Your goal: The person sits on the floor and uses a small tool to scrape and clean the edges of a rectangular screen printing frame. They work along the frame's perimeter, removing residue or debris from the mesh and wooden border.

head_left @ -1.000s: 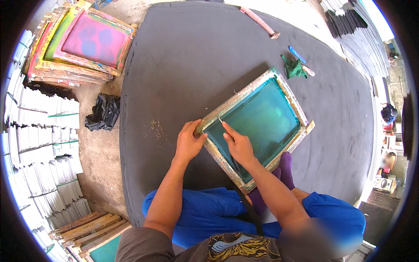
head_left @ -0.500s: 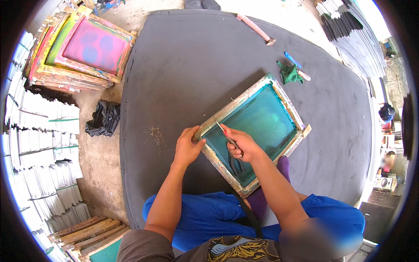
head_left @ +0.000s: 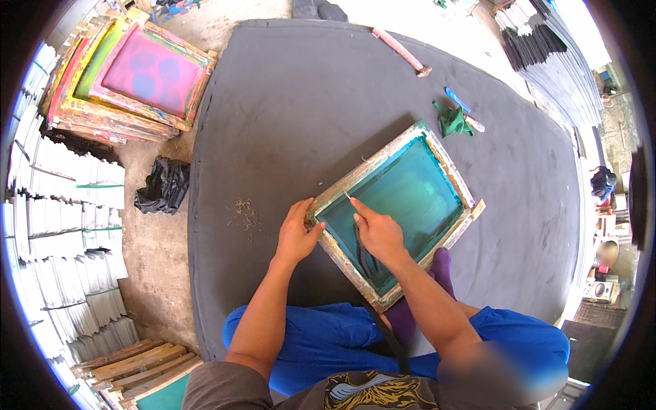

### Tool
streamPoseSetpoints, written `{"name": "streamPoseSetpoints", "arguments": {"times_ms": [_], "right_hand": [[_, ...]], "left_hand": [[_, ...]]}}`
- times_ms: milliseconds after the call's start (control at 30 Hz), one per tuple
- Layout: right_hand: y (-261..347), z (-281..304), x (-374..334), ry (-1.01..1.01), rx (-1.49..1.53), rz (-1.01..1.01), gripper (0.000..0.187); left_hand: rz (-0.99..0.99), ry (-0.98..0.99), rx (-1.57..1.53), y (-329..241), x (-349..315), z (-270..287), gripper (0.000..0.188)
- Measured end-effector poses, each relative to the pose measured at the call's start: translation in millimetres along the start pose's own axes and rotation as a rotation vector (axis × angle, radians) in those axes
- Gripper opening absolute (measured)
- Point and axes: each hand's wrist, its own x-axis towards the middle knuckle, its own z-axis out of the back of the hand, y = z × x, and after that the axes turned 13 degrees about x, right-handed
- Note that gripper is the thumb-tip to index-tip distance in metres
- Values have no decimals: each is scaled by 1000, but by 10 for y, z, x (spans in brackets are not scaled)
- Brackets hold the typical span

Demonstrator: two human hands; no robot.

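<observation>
A screen-printing frame (head_left: pixel 410 137) with paint-smeared wooden sides and teal mesh lies tilted in front of me, its near corner by my legs. My left hand (head_left: pixel 297 232) is closed on its left corner, thumb over the near side and fingers along the outer edge. Over the mesh, my right hand (head_left: pixel 380 234) is closed around a slim tool (head_left: pixel 347 195). Only the tool's thin pale tip shows, at the inner edge of the frame's upper left side; my fingers hide its handle, so its kind is unclear.
A dark padded mat (head_left: pixel 273 109) lies beneath. On it are a pink-handled hammer (head_left: pixel 400 51), a green cloth (head_left: pixel 451 120), a blue-handled tool (head_left: pixel 457 99) and thread scraps (head_left: pixel 246 214). Stacked colourful screens (head_left: pixel 150 72), a black plastic bag (head_left: pixel 162 184) and white bundles (head_left: pixel 55 225) stand left.
My right hand has turned and moved slightly right, now hiding the tool's handle. The tip has shifted a little right and down along the frame's side. My left hand keeps its grip.
</observation>
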Motion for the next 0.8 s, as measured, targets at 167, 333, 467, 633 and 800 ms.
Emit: {"name": "streamPoseSetpoints", "arguments": {"times_ms": [167,333,467,633,800], "right_hand": [[418,133,25,125,-208,-125,43],[379,76,94,84,-54,-69,44],[344,72,43,109,-46,-66,47],[-47,-92,135,61,204,19,49],[-121,-101,146,101,465,-123,51]], "left_hand": [[7,1,22,-10,-37,2,67],[41,2,32,-83,53,55,67],[70,6,15,-61,-15,39,68],[54,-24,-4,-71,30,-8,67],[36,-28,24,-117,56,-25,66]]}}
